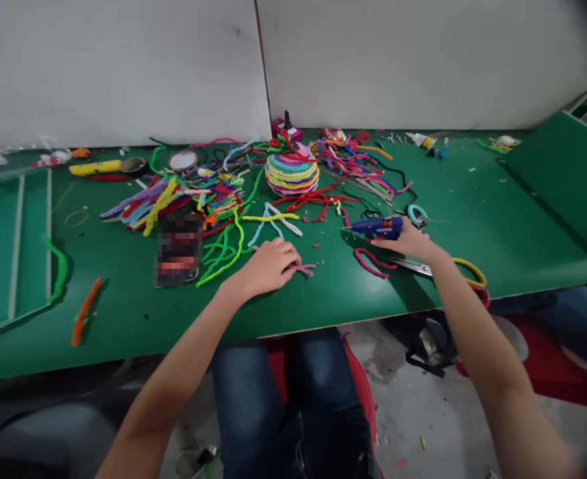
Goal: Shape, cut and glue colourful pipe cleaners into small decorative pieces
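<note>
My right hand is wrapped round a dark blue glue gun, its nozzle pointing left over the green table. Low on the tabletop, my left hand has its fingers curled down on short pink pipe cleaners, whose ends stick out past the fingertips. A bent pink pipe cleaner lies between the hands. Scissors with yellow and red handles rest partly under my right forearm. Behind the hands sits a ball wound in rainbow-coloured stripes, with red pipe cleaners in front of it.
Piles of coloured pipe cleaners spread along the back. A phone lies left of my left hand. Tape rolls, a light blue ring-handled tool, and a glue bottle are about. A green board stands at right.
</note>
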Demonstrator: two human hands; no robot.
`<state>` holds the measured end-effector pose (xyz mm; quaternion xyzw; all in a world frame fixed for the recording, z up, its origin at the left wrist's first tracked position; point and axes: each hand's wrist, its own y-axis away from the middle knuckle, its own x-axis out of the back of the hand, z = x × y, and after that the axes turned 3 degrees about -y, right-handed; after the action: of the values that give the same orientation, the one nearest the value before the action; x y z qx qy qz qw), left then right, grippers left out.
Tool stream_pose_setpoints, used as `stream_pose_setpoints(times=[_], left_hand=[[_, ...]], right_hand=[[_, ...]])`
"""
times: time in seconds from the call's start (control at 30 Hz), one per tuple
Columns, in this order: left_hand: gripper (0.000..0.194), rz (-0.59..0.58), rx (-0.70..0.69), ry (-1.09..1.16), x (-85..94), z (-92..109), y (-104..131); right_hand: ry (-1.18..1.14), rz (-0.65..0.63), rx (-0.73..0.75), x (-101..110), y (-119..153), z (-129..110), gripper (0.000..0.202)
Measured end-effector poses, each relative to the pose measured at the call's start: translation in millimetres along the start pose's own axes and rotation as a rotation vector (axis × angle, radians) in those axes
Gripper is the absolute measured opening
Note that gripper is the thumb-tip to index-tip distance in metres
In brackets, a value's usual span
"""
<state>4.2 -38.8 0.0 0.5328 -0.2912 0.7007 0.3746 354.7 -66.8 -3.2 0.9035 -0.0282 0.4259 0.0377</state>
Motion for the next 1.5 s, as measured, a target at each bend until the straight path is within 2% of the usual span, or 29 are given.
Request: stream_pose_setpoints(times=[0.07,0.13,0.2,0.3,0.37,0.43,0.53,0.63,0.77,0.9,1.03,1.5], left_hand=[[0.022,-0.015,-0.025,0.001,0.0,-2,-1],[0.022,-0.024,-0.001,0.031,4.8,-1,-6],[0.021,0.012,0.085,0.093,14.3,-2,-12],[0.022,0.172,0.19,0.279,28.3,-7,-21],[0.022,0.316,0.241,0.436,31.3,-12,-24],[0.023,0.46,0.29,0.576,28.7,-17,-25],[0.022,0.601,0.328,0.721,20.6,-20,-22],[0.02,0.626,0.326,0.786,16.1,-19,-19],[0.017,0.641,0.318,0.734,15.6,-15,-18],[0.017,0.653,0.295,0.639,16.2,-11,-18],[0.018,0.656,0.306,0.604,16.8,-8,-17],[0.021,0.672,0.317,0.699,17.2,-8,-16]], right_hand=[[-0.15,-0.059,-0.064,-1,-7,0,0.058],[-0.253,-0.058,-0.059,6,-10,-6,0.048],[-0.301,0.049,-0.016,16,-12,-20,0.04],[-0.319,0.2,0.029,21,-22,-50,0.033],[-0.35,0.244,0.04,12,-30,-68,0.031],[-0.437,0.282,0.046,-6,-35,-78,0.031],[-0.612,0.298,0.04,-37,-37,-78,0.029],[-0.724,0.245,0.018,-60,-33,-70,0.025],[-0.739,0.159,0.017,-73,-26,-70,0.021],[-0.73,0.094,0.014,-74,-21,-77,0.018],[-0.723,0.098,0.005,-73,-18,-79,0.017],[-0.723,0.078,0.021,-73,-19,-73,0.019]])
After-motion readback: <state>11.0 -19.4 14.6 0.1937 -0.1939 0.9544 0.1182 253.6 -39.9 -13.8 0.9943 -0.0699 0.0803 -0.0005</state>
